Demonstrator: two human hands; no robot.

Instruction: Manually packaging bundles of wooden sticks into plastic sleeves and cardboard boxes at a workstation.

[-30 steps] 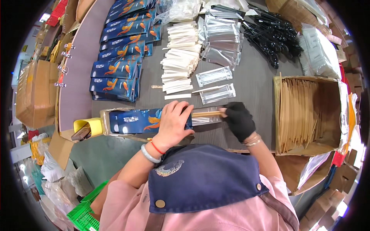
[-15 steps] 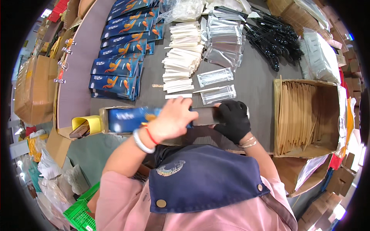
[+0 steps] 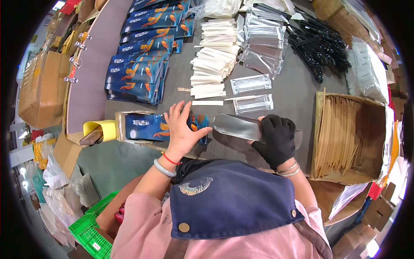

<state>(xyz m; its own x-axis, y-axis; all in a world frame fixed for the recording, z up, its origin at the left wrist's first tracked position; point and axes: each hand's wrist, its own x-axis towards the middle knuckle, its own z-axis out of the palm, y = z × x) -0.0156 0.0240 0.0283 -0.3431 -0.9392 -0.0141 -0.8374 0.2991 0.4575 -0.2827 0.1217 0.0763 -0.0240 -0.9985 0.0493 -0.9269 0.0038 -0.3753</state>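
My left hand (image 3: 180, 128), bare, spreads its fingers over blue printed pouches (image 3: 148, 126) with an orange motif, which lie at the table's near edge with their left end in a small cardboard holder (image 3: 122, 137). Its thumb points right across the pouches' end. In a black fingerless glove, my right hand (image 3: 278, 140) grips a flat, shiny grey strip (image 3: 236, 126) with a rounded left end. A small gap separates that strip from the pouches. Beyond the hands lie a single white paper strip (image 3: 207, 103) and clear wrapped packets (image 3: 253, 104).
Stacked blue pouches (image 3: 137, 71) stand far left, beside piled white paper strips (image 3: 211, 71) and clear packets (image 3: 264, 47). Black plastic spoons (image 3: 320, 54) heap at the back right. A cardboard box (image 3: 318, 125) of thin wooden sticks sits right; a yellow holder (image 3: 109, 130) is left.
The left hand has moved left and spread its fingers. The right hand has drawn the grey strip to the right, away from the pouches. The view has shifted slightly.
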